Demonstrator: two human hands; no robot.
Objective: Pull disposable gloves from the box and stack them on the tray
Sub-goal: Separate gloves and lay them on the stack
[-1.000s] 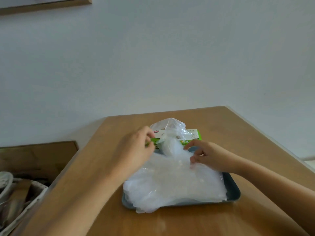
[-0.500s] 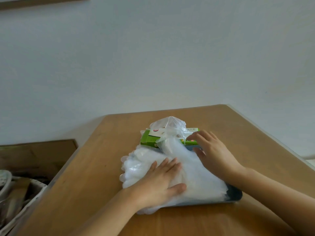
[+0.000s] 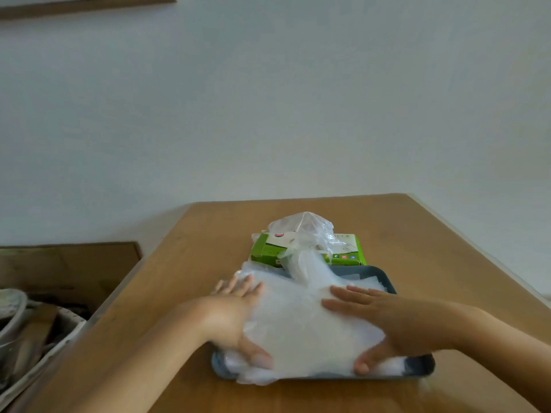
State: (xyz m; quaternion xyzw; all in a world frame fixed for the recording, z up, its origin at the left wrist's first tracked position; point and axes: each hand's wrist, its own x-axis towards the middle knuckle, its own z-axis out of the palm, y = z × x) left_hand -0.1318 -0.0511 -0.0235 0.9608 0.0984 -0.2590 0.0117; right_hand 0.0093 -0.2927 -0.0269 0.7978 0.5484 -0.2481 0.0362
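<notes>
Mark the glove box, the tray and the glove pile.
glove box [image 3: 263,249], head view, green left end face.
tray [image 3: 386,278], head view, far right corner of the rim.
glove pile [image 3: 301,326], head view, middle of the top layer.

A grey tray [image 3: 387,278] sits on the wooden table [image 3: 193,234] toward its near edge. A stack of clear gloves [image 3: 301,323] covers the tray and overhangs its left edge. The left hand [image 3: 229,317] and right hand [image 3: 396,320] press flat on the stack's left and right sides. A green box [image 3: 265,251] lies just beyond the tray's far edge.
</notes>
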